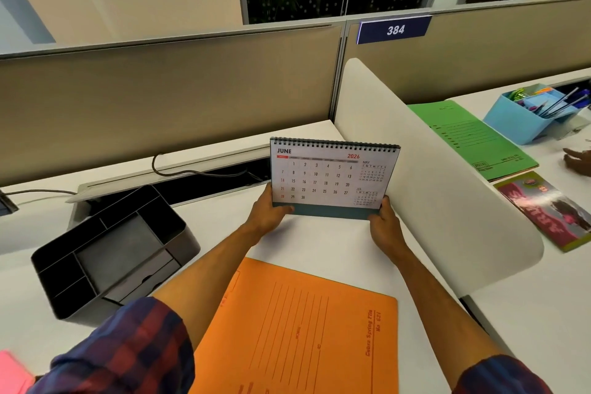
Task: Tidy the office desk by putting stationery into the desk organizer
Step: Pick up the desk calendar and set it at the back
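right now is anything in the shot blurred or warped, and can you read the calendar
Head view: the desk calendar is sharp, June 2026 readable, though its small side months are too fine to read; the partition edges bow from wide-angle distortion; the plaid sleeves at the bottom look soft; lighting is even, no strong glare.

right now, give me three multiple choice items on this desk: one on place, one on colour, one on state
1. Where is the black desk organizer relative to the desk calendar?
A. on its left
B. on its right
C. under it

2. What colour is the folder nearest the camera?
A. green
B. orange
C. blue

3. How is the calendar held?
A. by the left hand and right hand together
B. by one hand
C. by no hand

Answers: 1 A, the organizer sits left of the calendar. 2 B, the folder between the forearms is orange. 3 A, each hand grips a lower corner.
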A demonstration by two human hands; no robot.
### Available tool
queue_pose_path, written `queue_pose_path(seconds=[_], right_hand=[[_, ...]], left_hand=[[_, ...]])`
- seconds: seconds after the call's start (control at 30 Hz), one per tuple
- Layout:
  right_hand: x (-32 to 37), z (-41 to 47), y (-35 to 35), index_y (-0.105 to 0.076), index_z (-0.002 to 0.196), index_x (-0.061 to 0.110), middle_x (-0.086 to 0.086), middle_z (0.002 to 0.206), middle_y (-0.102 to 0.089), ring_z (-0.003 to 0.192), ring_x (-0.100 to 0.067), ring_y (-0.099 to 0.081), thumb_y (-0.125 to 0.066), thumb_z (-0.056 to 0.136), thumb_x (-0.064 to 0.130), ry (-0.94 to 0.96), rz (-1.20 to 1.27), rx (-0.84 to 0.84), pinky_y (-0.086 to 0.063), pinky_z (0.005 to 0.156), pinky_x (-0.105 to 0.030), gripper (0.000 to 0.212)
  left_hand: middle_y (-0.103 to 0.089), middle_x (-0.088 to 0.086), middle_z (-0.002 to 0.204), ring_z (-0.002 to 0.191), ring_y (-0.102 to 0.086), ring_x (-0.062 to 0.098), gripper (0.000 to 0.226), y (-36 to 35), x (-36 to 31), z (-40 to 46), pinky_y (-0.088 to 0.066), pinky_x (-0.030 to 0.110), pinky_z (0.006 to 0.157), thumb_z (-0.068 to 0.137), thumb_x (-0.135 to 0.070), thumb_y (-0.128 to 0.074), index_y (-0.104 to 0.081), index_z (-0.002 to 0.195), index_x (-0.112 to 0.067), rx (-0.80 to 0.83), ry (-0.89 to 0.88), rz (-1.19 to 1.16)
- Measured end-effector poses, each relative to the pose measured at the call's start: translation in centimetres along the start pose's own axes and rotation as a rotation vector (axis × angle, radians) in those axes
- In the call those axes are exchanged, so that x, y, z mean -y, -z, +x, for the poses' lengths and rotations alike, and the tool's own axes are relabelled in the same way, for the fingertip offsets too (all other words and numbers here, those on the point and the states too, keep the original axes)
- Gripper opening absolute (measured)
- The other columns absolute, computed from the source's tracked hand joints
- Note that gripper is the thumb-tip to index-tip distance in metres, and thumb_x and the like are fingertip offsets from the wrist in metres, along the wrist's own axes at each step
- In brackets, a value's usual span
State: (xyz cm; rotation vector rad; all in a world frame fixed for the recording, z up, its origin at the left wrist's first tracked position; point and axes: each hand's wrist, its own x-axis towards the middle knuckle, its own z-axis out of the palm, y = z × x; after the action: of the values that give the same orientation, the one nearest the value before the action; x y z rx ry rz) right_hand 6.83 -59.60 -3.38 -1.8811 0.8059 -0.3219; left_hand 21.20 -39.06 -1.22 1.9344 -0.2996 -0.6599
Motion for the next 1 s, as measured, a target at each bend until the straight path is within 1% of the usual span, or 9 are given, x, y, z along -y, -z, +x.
queue_pose_path(seconds=[0.13,0.23,0.4,0.5,0.6,0.7,0.83,0.93,1.0], right_hand=[[0.1,0.7,-0.1,-0.028,0.146,0.017,-0.007,0.141,-0.046,0.121,-0.020,-0.047,-0.039,0.099,-0.001,-0.006,0.011,0.005,-0.044,0.102,-0.039,0.051],[0.4,1.2,-0.1,-0.030,0.146,0.017,-0.006,0.138,-0.048,0.114,-0.016,-0.046,-0.039,0.099,-0.001,-0.009,0.025,0.003,-0.044,0.101,-0.037,0.050],[0.8,1.6,-0.1,-0.038,0.141,0.017,-0.007,0.138,-0.050,0.123,-0.025,-0.049,-0.039,0.100,0.002,-0.027,0.025,0.000,-0.044,0.096,-0.031,0.043],[1.0,1.5,0.0,-0.041,0.136,0.015,-0.008,0.137,-0.051,0.121,-0.023,-0.049,-0.038,0.102,0.006,-0.034,0.016,-0.011,-0.042,0.092,-0.027,0.036],[1.2,1.2,0.1,-0.043,0.131,0.013,-0.009,0.136,-0.053,0.115,-0.020,-0.051,-0.039,0.101,0.006,-0.024,0.018,-0.040,-0.043,0.088,-0.025,0.031],[1.5,0.9,0.2,-0.040,0.133,0.014,-0.009,0.135,-0.053,0.112,-0.019,-0.052,-0.044,0.100,0.007,-0.029,0.062,-0.073,-0.044,0.086,-0.025,0.034],[1.5,0.3,0.2,-0.034,0.138,0.018,-0.007,0.140,-0.049,0.125,-0.027,-0.050,-0.048,0.100,0.014,-0.042,0.094,-0.101,-0.044,0.090,-0.028,0.041],[1.1,-0.1,0.1,-0.028,0.143,0.019,-0.009,0.147,-0.042,0.131,-0.031,-0.045,-0.054,0.098,0.018,-0.078,0.079,-0.124,-0.043,0.102,-0.040,0.052],[0.8,-0.5,0.0,-0.027,0.144,0.019,-0.010,0.149,-0.040,0.132,-0.032,-0.043,-0.058,0.096,0.018,-0.097,0.064,-0.122,-0.040,0.106,-0.045,0.057]], left_hand=[[-0.047,0.005,0.138,0.129,-0.044,0.027,0.068,0.0,-0.3,0.6,-0.042,0.052,0.104,0.088,0.004,-0.061,-0.031,0.142,-0.024,-0.003,-0.003,-0.020],[-0.047,0.006,0.139,0.129,-0.044,0.027,0.065,0.2,-0.6,1.0,-0.041,0.051,0.104,0.089,0.004,-0.059,-0.032,0.142,-0.023,0.000,-0.007,-0.032],[-0.048,0.008,0.140,0.131,-0.044,0.027,0.056,0.5,-0.7,1.5,-0.041,0.046,0.106,0.093,0.003,-0.054,-0.035,0.141,-0.019,0.001,-0.009,-0.052],[-0.049,0.008,0.140,0.130,-0.045,0.028,0.053,0.6,-0.7,1.6,-0.041,0.044,0.105,0.094,0.002,-0.054,-0.038,0.140,-0.017,-0.010,-0.007,-0.068],[-0.052,0.009,0.137,0.128,-0.047,0.028,0.052,0.7,-0.6,1.3,-0.042,0.046,0.105,0.093,0.001,-0.057,-0.040,0.139,-0.016,-0.052,-0.011,-0.079],[-0.054,0.009,0.134,0.127,-0.048,0.028,0.054,1.0,-0.5,0.9,-0.041,0.048,0.105,0.091,0.001,-0.061,-0.041,0.138,-0.016,-0.094,-0.019,-0.079],[-0.053,0.008,0.137,0.129,-0.047,0.027,0.056,1.3,-0.6,0.6,-0.040,0.047,0.106,0.091,-0.004,-0.063,-0.040,0.140,-0.016,-0.111,-0.043,-0.066],[-0.052,0.007,0.139,0.132,-0.045,0.028,0.055,1.5,-0.5,0.3,-0.039,0.049,0.107,0.091,-0.006,-0.063,-0.040,0.140,-0.018,-0.125,-0.058,-0.043],[-0.050,0.007,0.141,0.133,-0.044,0.028,0.055,1.5,-0.4,0.0,-0.038,0.050,0.108,0.091,-0.008,-0.064,-0.040,0.140,-0.017,-0.141,-0.061,-0.019]])
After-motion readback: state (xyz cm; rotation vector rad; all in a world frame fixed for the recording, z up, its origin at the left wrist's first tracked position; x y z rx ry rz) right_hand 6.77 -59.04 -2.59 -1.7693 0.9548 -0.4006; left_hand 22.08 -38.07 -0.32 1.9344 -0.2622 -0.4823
